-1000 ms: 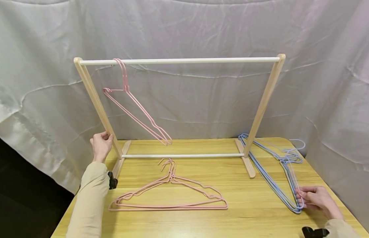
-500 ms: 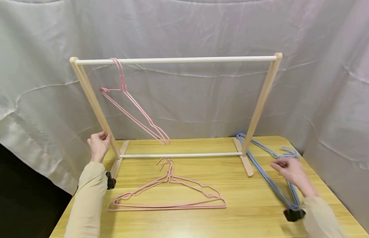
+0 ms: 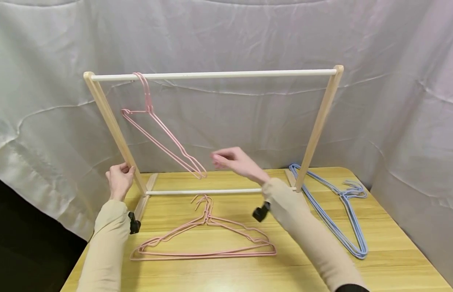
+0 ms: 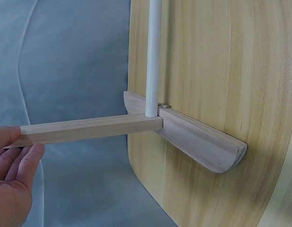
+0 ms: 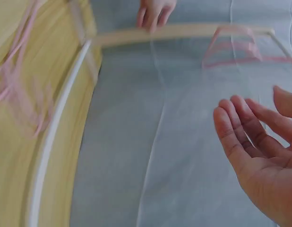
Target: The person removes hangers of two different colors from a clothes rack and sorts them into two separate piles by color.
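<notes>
In the head view, my left hand [image 3: 119, 178] grips the lower part of the left wooden post [image 3: 111, 121] of a clothes rack. The left wrist view shows thumb and fingers [image 4: 30, 163] on both sides of that post [image 4: 89, 130]. My right hand [image 3: 239, 162] is in the air before the rack, slightly blurred. It holds nothing; in the right wrist view its fingers [image 5: 231, 135] are loosely bent, with the thumb apart. Left of it, two pink hangers [image 3: 168, 134] hang from the white top rail [image 3: 226, 74] near its left end.
Pink hangers [image 3: 208, 255] lie overlapping on the wooden table [image 3: 212, 275] before the rack's white lower bar [image 3: 197, 192]. Several blue hangers [image 3: 352, 219] lie stacked on the right, by the right post [image 3: 318, 129]. A grey curtain [image 3: 226, 32] hangs behind.
My right hand has let go of a blue hanger, which now lies with the blue stack, and has moved left and up toward the hanging pink hangers. My left hand keeps its grip.
</notes>
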Action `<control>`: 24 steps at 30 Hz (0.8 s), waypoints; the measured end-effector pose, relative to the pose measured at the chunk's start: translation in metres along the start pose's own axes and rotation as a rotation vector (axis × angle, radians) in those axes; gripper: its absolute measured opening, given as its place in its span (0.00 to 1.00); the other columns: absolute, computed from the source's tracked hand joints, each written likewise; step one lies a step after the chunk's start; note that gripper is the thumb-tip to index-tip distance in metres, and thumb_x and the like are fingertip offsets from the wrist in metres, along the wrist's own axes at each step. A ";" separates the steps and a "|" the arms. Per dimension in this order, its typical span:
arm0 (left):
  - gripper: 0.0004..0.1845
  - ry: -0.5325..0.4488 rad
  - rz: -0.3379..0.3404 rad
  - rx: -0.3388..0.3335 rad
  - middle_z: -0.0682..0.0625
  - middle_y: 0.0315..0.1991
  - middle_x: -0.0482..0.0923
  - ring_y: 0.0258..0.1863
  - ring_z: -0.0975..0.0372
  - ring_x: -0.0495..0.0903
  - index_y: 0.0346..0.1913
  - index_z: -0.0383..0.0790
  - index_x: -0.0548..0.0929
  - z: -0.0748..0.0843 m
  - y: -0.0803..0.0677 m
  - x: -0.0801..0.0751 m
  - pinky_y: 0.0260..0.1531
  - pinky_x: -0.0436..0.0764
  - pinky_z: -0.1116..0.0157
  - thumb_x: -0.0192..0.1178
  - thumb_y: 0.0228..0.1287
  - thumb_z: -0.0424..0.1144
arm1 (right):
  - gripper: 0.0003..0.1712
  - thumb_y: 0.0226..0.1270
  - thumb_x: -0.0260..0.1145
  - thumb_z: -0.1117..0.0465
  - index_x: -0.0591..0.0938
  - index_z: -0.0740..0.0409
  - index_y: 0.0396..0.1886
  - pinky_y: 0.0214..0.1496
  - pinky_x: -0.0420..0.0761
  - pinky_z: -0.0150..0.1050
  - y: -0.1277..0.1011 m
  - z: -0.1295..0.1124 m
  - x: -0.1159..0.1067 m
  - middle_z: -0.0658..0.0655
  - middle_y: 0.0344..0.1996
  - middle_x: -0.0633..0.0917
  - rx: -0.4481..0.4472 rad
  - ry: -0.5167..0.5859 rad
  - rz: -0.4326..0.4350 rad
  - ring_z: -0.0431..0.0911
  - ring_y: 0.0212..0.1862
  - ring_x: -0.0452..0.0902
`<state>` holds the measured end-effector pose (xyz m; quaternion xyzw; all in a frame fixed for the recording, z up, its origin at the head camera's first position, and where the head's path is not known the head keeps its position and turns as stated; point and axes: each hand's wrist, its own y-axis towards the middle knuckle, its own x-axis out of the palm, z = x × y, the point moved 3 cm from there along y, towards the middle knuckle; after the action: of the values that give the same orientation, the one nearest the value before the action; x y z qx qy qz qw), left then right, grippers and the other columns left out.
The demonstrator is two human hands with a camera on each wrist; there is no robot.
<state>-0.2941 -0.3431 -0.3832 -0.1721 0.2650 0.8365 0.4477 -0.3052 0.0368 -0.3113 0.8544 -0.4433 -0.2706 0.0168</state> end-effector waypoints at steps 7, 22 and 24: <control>0.18 -0.009 -0.006 -0.005 0.27 0.52 0.81 0.65 0.40 0.62 0.55 0.24 0.83 0.001 0.000 0.001 0.61 0.56 0.46 0.56 0.72 0.35 | 0.21 0.80 0.52 0.64 0.76 0.75 0.63 0.59 0.82 0.47 0.046 -0.023 0.033 0.59 0.39 0.86 0.050 0.241 -0.052 0.43 0.41 0.82; 0.18 0.002 0.003 -0.028 0.28 0.52 0.81 0.65 0.39 0.61 0.56 0.24 0.82 -0.001 0.001 0.000 0.62 0.57 0.45 0.56 0.71 0.36 | 0.17 0.74 0.59 0.68 0.80 0.75 0.56 0.48 0.80 0.36 0.060 -0.029 0.052 0.46 0.28 0.86 0.053 0.370 -0.107 0.40 0.31 0.80; 0.19 0.001 0.000 -0.031 0.29 0.53 0.81 0.65 0.40 0.61 0.56 0.25 0.82 -0.001 0.001 0.000 0.62 0.57 0.45 0.56 0.71 0.36 | 0.17 0.74 0.60 0.67 0.81 0.75 0.55 0.49 0.80 0.36 0.060 -0.029 0.051 0.45 0.28 0.86 0.054 0.356 -0.096 0.41 0.32 0.80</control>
<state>-0.2945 -0.3439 -0.3836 -0.1797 0.2521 0.8405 0.4447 -0.3125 -0.0444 -0.2930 0.9090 -0.3994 -0.1036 0.0589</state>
